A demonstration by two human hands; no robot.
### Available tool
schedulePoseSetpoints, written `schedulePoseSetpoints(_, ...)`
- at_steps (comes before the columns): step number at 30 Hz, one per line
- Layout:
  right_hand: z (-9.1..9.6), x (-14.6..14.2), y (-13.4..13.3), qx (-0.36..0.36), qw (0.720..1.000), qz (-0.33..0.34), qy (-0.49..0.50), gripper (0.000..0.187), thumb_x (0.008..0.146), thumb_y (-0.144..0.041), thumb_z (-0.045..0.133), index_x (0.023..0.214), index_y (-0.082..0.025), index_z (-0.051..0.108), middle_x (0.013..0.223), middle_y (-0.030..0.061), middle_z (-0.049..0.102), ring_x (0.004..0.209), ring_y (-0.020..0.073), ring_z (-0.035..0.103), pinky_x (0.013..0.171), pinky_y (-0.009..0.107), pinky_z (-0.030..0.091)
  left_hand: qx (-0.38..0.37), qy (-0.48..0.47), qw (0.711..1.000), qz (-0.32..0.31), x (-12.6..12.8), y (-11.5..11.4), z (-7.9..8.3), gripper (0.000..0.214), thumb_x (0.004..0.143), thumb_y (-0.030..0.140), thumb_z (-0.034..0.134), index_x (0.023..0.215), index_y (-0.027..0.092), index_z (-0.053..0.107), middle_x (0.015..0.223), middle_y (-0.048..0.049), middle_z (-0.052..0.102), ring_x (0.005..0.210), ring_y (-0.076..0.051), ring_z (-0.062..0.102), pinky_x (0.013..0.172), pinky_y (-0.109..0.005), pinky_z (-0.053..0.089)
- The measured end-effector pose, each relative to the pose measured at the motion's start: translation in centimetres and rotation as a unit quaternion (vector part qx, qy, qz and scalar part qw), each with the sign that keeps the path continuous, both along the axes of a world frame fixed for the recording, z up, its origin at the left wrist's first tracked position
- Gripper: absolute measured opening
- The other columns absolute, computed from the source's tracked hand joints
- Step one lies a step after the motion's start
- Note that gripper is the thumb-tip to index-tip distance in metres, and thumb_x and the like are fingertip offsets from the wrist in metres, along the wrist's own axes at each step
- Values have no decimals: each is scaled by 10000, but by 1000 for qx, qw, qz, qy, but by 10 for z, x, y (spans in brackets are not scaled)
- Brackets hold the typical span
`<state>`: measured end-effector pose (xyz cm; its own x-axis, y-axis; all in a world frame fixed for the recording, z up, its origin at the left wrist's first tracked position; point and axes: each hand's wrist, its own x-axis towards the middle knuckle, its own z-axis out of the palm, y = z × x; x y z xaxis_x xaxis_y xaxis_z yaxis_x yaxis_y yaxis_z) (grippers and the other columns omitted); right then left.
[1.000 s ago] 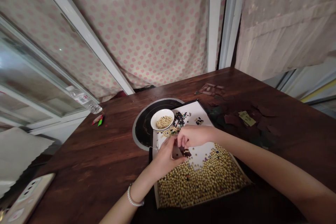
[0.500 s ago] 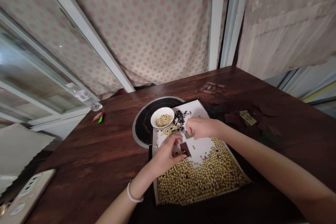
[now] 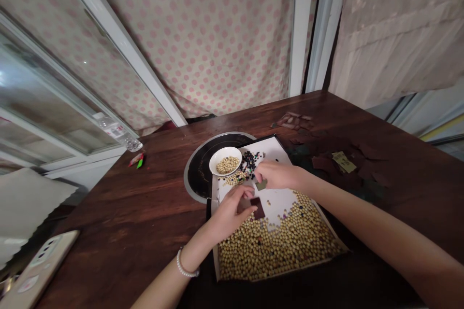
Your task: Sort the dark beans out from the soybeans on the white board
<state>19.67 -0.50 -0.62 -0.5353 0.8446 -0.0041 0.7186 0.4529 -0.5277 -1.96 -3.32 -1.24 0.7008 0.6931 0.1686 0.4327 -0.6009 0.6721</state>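
A white tray (image 3: 275, 149) lies on the dark wooden table, its near half covered with yellow beans (image 3: 279, 246). My left hand (image 3: 228, 212) pinches a small dark brown card (image 3: 257, 207) over the beans' edge. My right hand (image 3: 277, 176) is closed on a small greenish card (image 3: 261, 185) near a pile of dark and mixed beans (image 3: 250, 160) at the tray's far end. A small white bowl (image 3: 225, 160) of yellow beans stands at the tray's far left corner.
A round black hob plate (image 3: 197, 174) is set in the table under the bowl. Loose brown and green paper scraps (image 3: 340, 161) lie to the right. A phone (image 3: 39, 265) rests at the near left, a plastic bottle (image 3: 118, 133) beyond the table's left edge.
My right hand has pulled away from the left, moving toward the far end with the greenish card. The left hand has kept the brown card and shifted slightly.
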Motion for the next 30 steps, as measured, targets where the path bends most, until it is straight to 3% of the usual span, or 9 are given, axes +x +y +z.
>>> schedulePoseSetpoints(8,-1,-3,2,-5,1000,5,-21,281,599,43,500,766,-184,507,890,46,546,868,183,498,687,264,343,25,5,999,35,0,4,-2,173,891,106,444,963,195,573,917,-57,600,891,-199,568,784,-342,451)
schedulePoseSetpoints(18,14,-6,-3,-15,999,16,-42,280,576,16,555,766,-181,497,865,44,519,823,191,485,670,275,341,57,3,996,74,-1,5,0,316,708,-50,370,794,188,559,829,-27,572,852,-193,546,768,-322,419)
schedulePoseSetpoints(25,31,-14,-20,2,995,98,8,295,597,5,586,808,-194,531,825,7,535,860,171,494,749,265,368,53,-7,992,114,-4,8,-1,322,674,-51,367,809,181,544,841,-39,591,844,-207,565,759,-333,429)
schedulePoseSetpoints(27,31,-19,-26,2,989,142,32,239,634,-24,623,782,-188,534,793,4,538,862,172,503,774,271,375,47,-12,992,114,-3,8,-1,312,678,-46,369,800,181,545,823,-37,594,829,-205,571,751,-330,434)
schedulePoseSetpoints(30,27,-26,-33,4,989,140,50,211,669,-82,669,816,-178,552,865,34,532,888,184,514,792,286,390,38,-19,993,113,-2,9,-2,273,698,-33,382,766,178,541,807,-41,592,816,-211,569,743,-335,435)
